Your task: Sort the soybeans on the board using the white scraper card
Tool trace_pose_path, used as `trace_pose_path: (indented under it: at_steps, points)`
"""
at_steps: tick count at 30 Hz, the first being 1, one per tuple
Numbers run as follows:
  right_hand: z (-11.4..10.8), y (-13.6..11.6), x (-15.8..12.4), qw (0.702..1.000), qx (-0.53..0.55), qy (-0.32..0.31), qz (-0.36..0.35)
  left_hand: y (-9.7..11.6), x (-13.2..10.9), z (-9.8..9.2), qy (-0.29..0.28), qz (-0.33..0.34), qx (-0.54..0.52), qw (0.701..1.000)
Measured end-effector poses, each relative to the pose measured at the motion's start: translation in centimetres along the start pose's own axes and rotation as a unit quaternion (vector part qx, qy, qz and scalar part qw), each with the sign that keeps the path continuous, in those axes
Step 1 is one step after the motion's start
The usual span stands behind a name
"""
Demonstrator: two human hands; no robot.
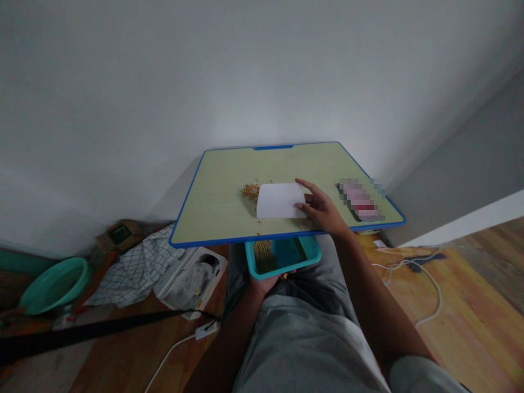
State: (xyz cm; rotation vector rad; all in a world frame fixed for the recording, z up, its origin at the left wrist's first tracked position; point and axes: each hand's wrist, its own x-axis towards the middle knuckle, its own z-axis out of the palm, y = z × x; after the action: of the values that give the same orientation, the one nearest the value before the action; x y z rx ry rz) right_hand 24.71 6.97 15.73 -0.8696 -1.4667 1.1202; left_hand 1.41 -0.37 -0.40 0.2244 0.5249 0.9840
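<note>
My right hand (pixel 323 212) grips the right edge of a white card (pixel 280 201) just over the tabletop. Left of the card lies a small heap of orange-yellow kernels (pixel 249 191), partly covered by it, with a few loose bits around. Below the table's front edge, my left hand (pixel 266 283) supports a teal plastic tray (pixel 282 269) from underneath, its fingers mostly hidden. Yellowish kernels (pixel 264 254) fill the tray's left part, and the table edge overlaps its far side.
The pale green table (pixel 221 218) has a blue rim and stands against the wall. A blurred pinkish flat object (pixel 360 201) lies at its right. On the floor are a teal basin (pixel 57 284), a white box (pixel 196 278), a checked cloth (pixel 135 262) and white cables (pixel 438 295).
</note>
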Motion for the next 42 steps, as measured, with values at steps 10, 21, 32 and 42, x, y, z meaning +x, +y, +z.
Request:
trace_pose_path:
  at_steps: [10, 21, 32, 42]
  points:
    - [-0.1, 0.1, 0.0, 0.999, -0.032, -0.018, -0.017, -0.3, 0.3, -1.0, -0.055, 0.003, -0.019, 0.998]
    - [0.0, 0.1, -0.2, 1.0, -0.006, -0.031, -0.001, -0.1, 0.1, -0.6, -0.068, -0.006, -0.035, 0.997]
    - [0.2, -0.1, -0.4, 0.998, 0.034, -0.059, 0.02, 0.1, -0.2, 0.3, -0.027, 0.003, 0.01, 1.0]
    - [0.1, -0.3, -0.3, 0.996, 0.048, -0.068, 0.038, 0.1, -0.4, 0.5, -0.015, 0.031, 0.011, 0.999]
